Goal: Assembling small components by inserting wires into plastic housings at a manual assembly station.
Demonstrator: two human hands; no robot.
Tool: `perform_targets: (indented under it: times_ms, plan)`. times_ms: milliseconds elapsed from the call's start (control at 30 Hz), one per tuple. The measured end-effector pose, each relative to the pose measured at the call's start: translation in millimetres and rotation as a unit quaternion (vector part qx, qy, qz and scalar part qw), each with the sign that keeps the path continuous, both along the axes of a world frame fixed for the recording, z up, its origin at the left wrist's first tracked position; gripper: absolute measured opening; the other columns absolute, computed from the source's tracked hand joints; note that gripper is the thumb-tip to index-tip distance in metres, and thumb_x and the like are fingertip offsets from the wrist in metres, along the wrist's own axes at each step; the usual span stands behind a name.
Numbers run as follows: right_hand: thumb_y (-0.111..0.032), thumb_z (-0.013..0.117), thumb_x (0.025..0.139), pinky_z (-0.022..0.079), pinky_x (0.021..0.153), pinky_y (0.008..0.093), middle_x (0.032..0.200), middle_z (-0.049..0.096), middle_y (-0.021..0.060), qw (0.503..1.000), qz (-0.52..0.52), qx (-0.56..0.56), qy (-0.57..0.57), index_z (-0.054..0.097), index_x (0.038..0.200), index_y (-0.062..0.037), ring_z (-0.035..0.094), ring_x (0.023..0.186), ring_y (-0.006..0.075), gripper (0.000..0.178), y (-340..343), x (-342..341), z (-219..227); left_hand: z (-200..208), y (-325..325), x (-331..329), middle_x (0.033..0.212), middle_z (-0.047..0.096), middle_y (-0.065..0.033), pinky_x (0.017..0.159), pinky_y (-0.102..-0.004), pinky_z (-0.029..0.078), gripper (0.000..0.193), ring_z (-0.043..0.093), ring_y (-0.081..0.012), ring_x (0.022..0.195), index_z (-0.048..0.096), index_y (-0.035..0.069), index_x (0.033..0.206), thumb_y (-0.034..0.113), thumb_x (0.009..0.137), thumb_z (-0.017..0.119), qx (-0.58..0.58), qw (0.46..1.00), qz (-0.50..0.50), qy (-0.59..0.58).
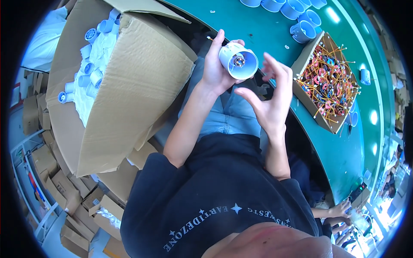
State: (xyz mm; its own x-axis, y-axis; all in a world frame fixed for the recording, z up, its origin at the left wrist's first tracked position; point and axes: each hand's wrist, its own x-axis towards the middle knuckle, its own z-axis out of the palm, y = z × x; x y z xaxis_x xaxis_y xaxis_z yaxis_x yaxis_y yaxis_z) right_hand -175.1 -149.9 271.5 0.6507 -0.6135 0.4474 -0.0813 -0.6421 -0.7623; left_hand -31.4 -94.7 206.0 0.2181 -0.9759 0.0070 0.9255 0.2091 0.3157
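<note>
The left hand (215, 69) holds a white tube (238, 61) tight, and the right hand (269, 101) is open beside it.

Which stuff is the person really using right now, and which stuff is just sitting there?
Using now:
- white plastic cup, held in the left hand
- right hand, open beside it

Just sitting there:
- box of wired parts
- big cardboard box of more cups
- row of cups on the green table
</note>
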Motion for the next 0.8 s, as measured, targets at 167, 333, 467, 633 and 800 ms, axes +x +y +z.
perform_targets:
  times_ms: [167, 333, 467, 633, 800]
  plan:
    - [-0.011, 0.085, 0.066, 0.048, 0.092, 0.0362, 0.115, 0.059, 0.0160, 0.997, 0.056, -0.044, -0.028, 0.053, 0.130, -0.0061, 0.056, 0.113, 0.0296, 0.072, -16.7, 5.8, -10.5, 13.3, -2.5, -9.1, 0.106, 0.065, -0.0123, 0.082, -0.0315, 0.054, 0.063, 0.064, -0.0210, 0.101, 0.061, 0.005, 0.105, 0.060, 0.098, 0.033, -0.021, 1.000, -0.015, 0.000]
    - [-0.007, 0.083, 0.067, 0.049, 0.092, 0.0370, 0.121, 0.059, 0.0164, 0.997, 0.057, 0.040, -0.046, 0.053, 0.130, -0.0053, 0.058, 0.113, 0.0285, 0.069, -16.0, -1.6, -24.6, 29.6, 17.8, -26.2, 0.108, 0.064, -0.0104, 0.086, -0.0309, 0.051, 0.059, 0.063, -0.0197, 0.102, 0.055, 0.003, 0.113, 0.057, 0.097, 0.037, 0.186, 0.929, 0.123, -0.297]
    - [-0.002, 0.080, 0.069, 0.049, 0.092, 0.0365, 0.121, 0.059, 0.0160, 0.986, 0.067, 0.138, -0.058, 0.053, 0.129, -0.0045, 0.060, 0.109, 0.0272, 0.066, -10.4, -11.8, -24.4, 38.7, 33.5, -41.4, 0.104, 0.065, -0.0123, 0.077, -0.0294, 0.055, 0.048, 0.065, -0.0188, 0.095, 0.050, -0.001, 0.115, 0.043, 0.096, 0.054, 0.173, 0.835, 0.217, -0.474]
    - [0.003, 0.076, 0.070, 0.050, 0.090, 0.0354, 0.120, 0.058, 0.0159, 0.984, 0.111, 0.113, -0.079, 0.054, 0.130, -0.0054, 0.062, 0.104, 0.0273, 0.065, -2.3, -28.7, -22.3, 50.9, 39.9, -61.0, 0.103, 0.065, -0.0170, 0.079, -0.0338, 0.053, 0.039, 0.065, -0.0228, 0.095, 0.050, -0.003, 0.116, 0.020, 0.089, 0.067, 0.175, 0.746, 0.248, -0.593]
    - [0.006, 0.075, 0.069, 0.049, 0.088, 0.0373, 0.118, 0.056, 0.0162, 0.995, 0.086, -0.017, -0.051, 0.054, 0.131, -0.0075, 0.059, 0.106, 0.0308, 0.067, 4.4, -54.2, -21.1, 46.9, 43.9, -76.7, 0.101, 0.065, -0.0200, 0.082, -0.0381, 0.051, 0.037, 0.065, -0.0303, 0.095, 0.051, -0.002, 0.113, 0.010, 0.084, 0.069, 0.180, 0.725, 0.244, -0.618]
